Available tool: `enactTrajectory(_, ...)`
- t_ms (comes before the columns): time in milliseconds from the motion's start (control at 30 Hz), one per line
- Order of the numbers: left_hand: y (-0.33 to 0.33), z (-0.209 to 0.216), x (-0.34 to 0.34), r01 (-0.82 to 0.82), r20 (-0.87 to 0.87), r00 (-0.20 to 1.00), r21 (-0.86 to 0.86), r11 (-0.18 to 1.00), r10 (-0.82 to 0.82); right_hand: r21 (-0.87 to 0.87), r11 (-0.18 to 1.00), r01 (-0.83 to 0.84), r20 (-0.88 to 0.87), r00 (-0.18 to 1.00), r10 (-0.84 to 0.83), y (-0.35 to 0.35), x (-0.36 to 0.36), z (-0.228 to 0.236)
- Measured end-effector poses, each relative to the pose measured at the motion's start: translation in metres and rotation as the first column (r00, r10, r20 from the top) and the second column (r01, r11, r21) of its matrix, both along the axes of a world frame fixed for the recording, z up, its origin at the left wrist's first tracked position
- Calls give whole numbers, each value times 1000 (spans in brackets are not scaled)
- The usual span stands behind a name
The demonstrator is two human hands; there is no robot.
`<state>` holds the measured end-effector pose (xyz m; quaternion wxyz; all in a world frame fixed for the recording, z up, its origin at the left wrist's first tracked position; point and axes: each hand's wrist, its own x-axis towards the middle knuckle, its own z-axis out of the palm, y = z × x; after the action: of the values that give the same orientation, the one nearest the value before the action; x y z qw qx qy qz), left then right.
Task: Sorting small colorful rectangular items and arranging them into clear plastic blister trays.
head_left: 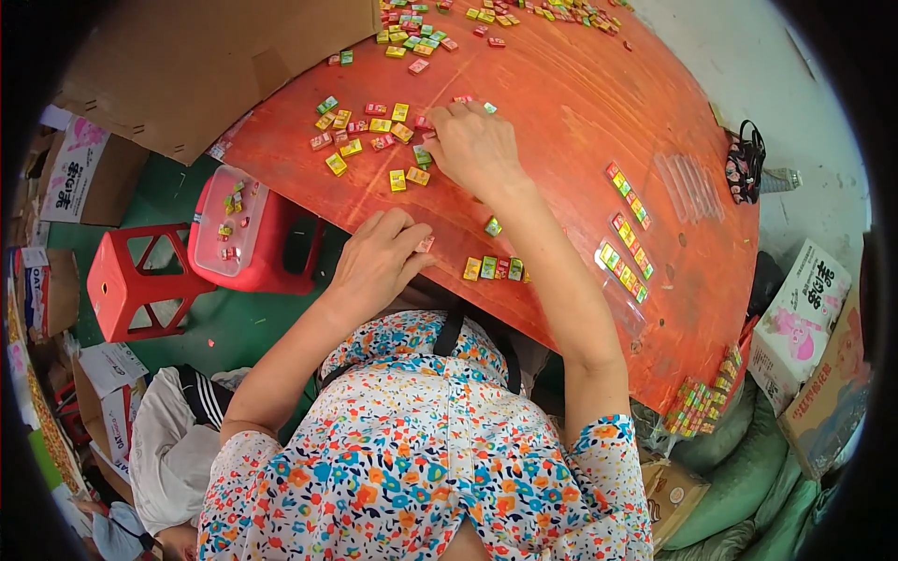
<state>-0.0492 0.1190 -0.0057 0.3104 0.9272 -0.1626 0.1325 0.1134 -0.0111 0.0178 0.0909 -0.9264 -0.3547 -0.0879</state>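
Observation:
Small candy-like boxes in red, yellow and green lie scattered on the orange-red table. Near the front edge, my left hand (375, 260) is closed, pinching a small red box (425, 244) between thumb and fingers. Farther out, my right hand (475, 150) reaches over the loose boxes, with bent fingers apart. A pink-red box (424, 123) and a green box (422, 155) lie right beside its thumb and fingers, and its fingertips are partly hidden. Below my right forearm stands a short row of boxes (494, 268), partly covered by the arm. A single green-yellow box (493, 226) lies above that row.
Clear plastic trays with filled rows of boxes (621, 266) lie to the right, near empty clear trays (689, 187). Packed boxes (697, 407) sit at the right corner. A large carton (215, 65) stands far left; a pink bin (253, 262) and red stool (140, 280) are below it.

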Motion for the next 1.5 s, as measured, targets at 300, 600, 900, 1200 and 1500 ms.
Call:
enactTrajectory(300,-9,9,-3,60,-48,997,-67,996,-63,164,982,-89,-3,996,91,-15,3,-3)
enactTrajectory(600,-28,9,0,128,-44,991,10,992,-127,461,747,479,-650,755,-84,-137,-83,12)
enactTrajectory(900,-32,6,3,115,-7,993,23,993,-115,513,678,526,-498,826,-264,-145,-41,-5)
enactTrajectory(1200,-34,1,7,113,-3,994,9,994,-113,328,933,-151,69,988,136,-27,21,-16)
enactTrajectory(1500,-30,1,8,127,19,992,6,992,-127,256,964,-75,-22,996,83,-40,1,6)
